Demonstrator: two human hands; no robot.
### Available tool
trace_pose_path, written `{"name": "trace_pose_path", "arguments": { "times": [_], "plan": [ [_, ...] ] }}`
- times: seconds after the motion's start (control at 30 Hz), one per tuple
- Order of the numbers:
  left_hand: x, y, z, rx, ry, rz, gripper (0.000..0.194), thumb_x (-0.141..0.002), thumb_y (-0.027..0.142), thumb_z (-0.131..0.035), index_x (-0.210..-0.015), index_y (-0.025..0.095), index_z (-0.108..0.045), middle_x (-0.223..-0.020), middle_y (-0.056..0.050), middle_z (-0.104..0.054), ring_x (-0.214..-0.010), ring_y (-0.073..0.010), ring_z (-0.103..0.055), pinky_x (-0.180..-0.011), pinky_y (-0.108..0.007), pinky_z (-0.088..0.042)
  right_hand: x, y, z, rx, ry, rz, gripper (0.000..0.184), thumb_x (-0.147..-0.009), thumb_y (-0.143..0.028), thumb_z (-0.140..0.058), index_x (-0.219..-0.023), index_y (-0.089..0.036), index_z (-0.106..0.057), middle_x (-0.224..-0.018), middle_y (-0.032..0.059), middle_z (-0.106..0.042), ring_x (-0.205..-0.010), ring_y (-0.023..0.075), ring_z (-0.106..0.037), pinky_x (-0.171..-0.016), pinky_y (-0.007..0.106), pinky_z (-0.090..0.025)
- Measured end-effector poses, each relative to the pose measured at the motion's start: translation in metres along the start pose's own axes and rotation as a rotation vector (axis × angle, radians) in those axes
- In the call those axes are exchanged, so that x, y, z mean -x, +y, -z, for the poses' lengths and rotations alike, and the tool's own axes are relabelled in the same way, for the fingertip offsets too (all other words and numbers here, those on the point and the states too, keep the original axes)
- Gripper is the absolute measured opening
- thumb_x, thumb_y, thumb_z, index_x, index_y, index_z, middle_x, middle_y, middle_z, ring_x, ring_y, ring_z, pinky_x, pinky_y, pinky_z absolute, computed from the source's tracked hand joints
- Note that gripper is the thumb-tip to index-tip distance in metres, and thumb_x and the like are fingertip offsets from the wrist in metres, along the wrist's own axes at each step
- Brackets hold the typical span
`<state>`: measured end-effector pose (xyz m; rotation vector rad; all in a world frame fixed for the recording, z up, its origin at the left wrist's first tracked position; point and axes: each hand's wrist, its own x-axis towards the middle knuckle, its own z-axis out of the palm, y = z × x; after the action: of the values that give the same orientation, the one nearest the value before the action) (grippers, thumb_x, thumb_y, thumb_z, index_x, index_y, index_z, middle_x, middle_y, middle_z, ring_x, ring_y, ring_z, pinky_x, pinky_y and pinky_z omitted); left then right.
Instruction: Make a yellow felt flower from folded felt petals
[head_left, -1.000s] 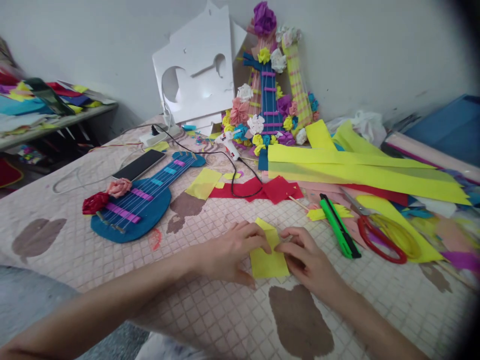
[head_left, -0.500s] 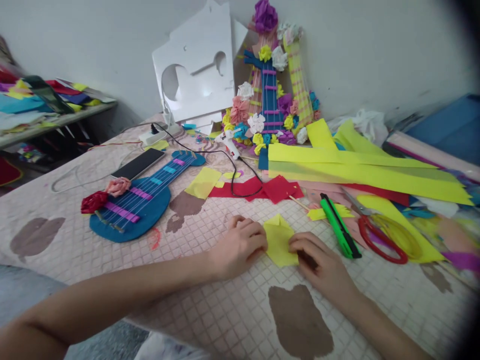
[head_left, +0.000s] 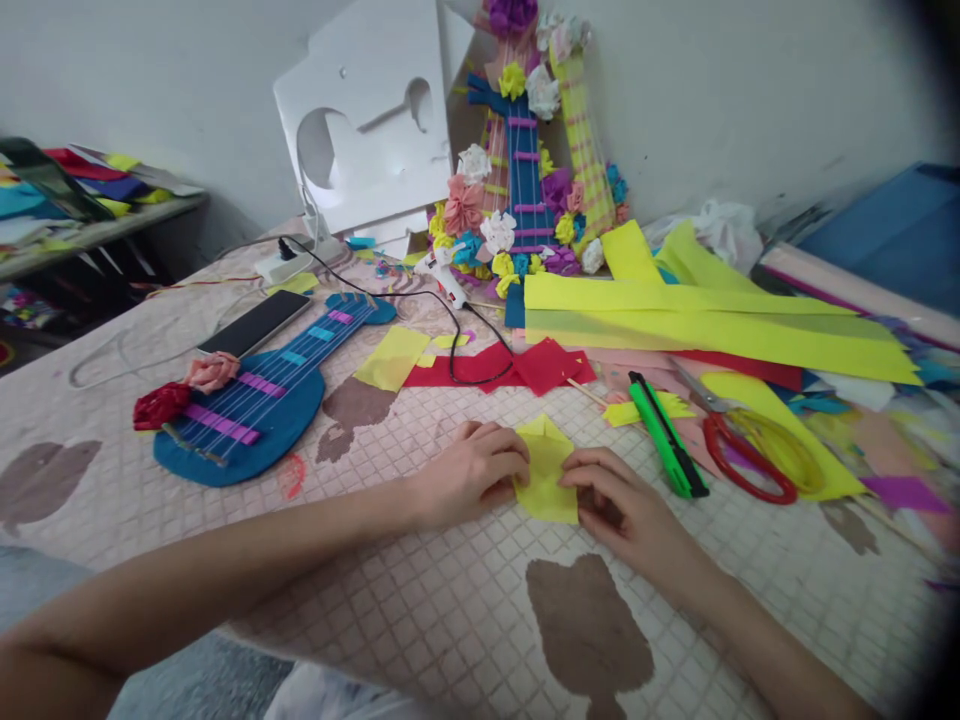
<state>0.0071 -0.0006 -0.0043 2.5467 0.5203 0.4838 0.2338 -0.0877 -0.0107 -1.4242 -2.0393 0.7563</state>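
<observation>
Yellow paper (head_left: 546,470) held between two hands
The left hand (head_left: 474,470) curls its fingers closed on the left edge; the right hand (head_left: 621,497), fingers bent, grips the right edge (thumb tips hard to make out), near the green cutter (head_left: 663,438).

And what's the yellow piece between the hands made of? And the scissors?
Yellow piece: likely matte paper or cloth; it looks thin and shine-free. Scissor blades: probably smooth metal, being plain grey. Red handle loop: seemingly smooth plastic, from its even colour.
</observation>
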Motion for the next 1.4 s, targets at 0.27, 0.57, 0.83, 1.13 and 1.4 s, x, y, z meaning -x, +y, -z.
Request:
{"name": "trace_pose_path", "arguments": {
  "times": [0.27,0.57,0.83,1.13,1.4],
  "plan": [
    [-0.007,-0.001,0.003,0.136,-0.016,0.096,0.014,-0.076,0.012,-0.062,-0.089,0.016,-0.057,-0.093,-0.004,-0.062,-0.096,-0.0190,-0.054,-0.089,-0.034,-0.034,-0.008,-0.006,0.000,-0.034,0.040,-0.057,0.010,-0.086,-0.019,-0.049,-0.084,-0.022,-0.059,-0.096,0.0058,-0.054,-0.085,0.0179,-0.056,-0.070,0.031,-0.049],
    [-0.015,-0.003,0.002,0.138,-0.071,0.159,0.004,-0.078,0.017,-0.063,-0.081,0.015,-0.060,-0.087,-0.002,-0.059,-0.091,-0.0176,-0.054,-0.083,-0.033,-0.036,-0.013,-0.014,-0.004,-0.070,0.057,-0.123,0.008,-0.080,-0.012,-0.054,-0.078,-0.020,-0.055,-0.089,0.0023,-0.049,-0.069,0.0119,-0.051,-0.057,0.025,-0.044],
    [-0.012,-0.005,0.014,0.233,-0.172,0.074,0.007,-0.076,0.010,-0.065,-0.075,0.017,-0.065,-0.103,-0.004,-0.058,-0.101,-0.0174,-0.053,-0.092,-0.036,-0.033,-0.007,-0.004,0.011,-0.147,-0.141,-0.052,0.015,-0.081,-0.010,-0.052,-0.084,-0.023,-0.060,-0.108,0.0045,-0.048,-0.087,0.0146,-0.056,-0.068,0.026,-0.050],
    [-0.015,-0.007,0.004,0.213,-0.062,0.117,0.004,-0.079,0.014,-0.059,-0.076,0.015,-0.059,-0.088,-0.002,-0.061,-0.083,-0.0129,-0.056,-0.080,-0.029,-0.039,-0.013,-0.011,0.001,-0.076,-0.001,-0.111,0.009,-0.082,-0.013,-0.052,-0.078,-0.020,-0.056,-0.091,0.0022,-0.050,-0.069,0.0111,-0.052,-0.057,0.024,-0.044],
    [-0.016,0.002,-0.002,0.114,-0.030,0.213,0.004,-0.074,0.015,-0.063,-0.074,0.016,-0.059,-0.084,0.000,-0.059,-0.086,-0.0157,-0.055,-0.083,-0.033,-0.036,-0.013,-0.012,-0.010,-0.005,0.099,-0.098,0.010,-0.082,-0.011,-0.052,-0.078,-0.020,-0.052,-0.089,0.0021,-0.048,-0.074,0.0125,-0.052,-0.061,0.025,-0.044]
  ]
}}
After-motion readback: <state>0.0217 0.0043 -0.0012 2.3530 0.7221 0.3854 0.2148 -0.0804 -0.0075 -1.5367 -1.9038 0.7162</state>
